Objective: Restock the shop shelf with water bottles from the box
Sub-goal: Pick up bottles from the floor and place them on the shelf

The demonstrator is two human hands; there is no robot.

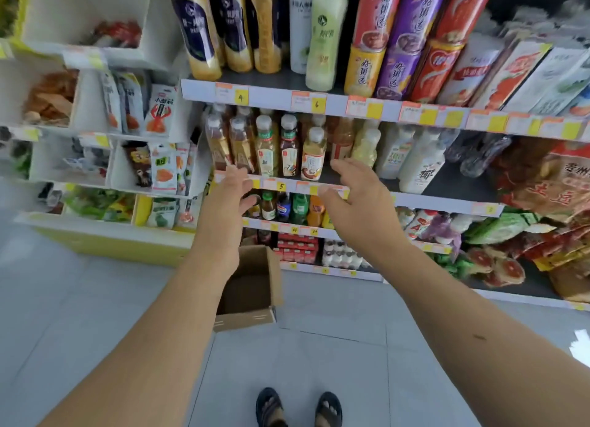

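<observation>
Standing in front of the shelf (445,180) with both arms stretched forward. Holding nothing in the left hand (232,191): open, fingers straight and a little spread, tips just at the price strip (281,186) along the front edge of the middle board. Holding nothing in the right hand (353,187) either: open, fingers loosely bent, palm turned to the left, also just at that edge. Between the two hands, a row of tea bottles (289,150) upright on the board, very near the fingertips but not touched.

Down on the floor (319,350), below the left forearm, the cardboard box (255,299): top open, inside in shadow, close to the lowest board of the shelf and well apart from both hands. Further right on the middle board, past the white drink bottles (421,163), some clear bottles (479,153), tilted, dark and blurred; cannot tell for sure whether water.

Bare dark board in front of those clear bottles, right of the white ones. On the left side, a white snack rack (95,158) just beside the shelf. Near the bottom edge of the view, two feet in sandals (300,409) on the tiles, with free floor between them and the box.
</observation>
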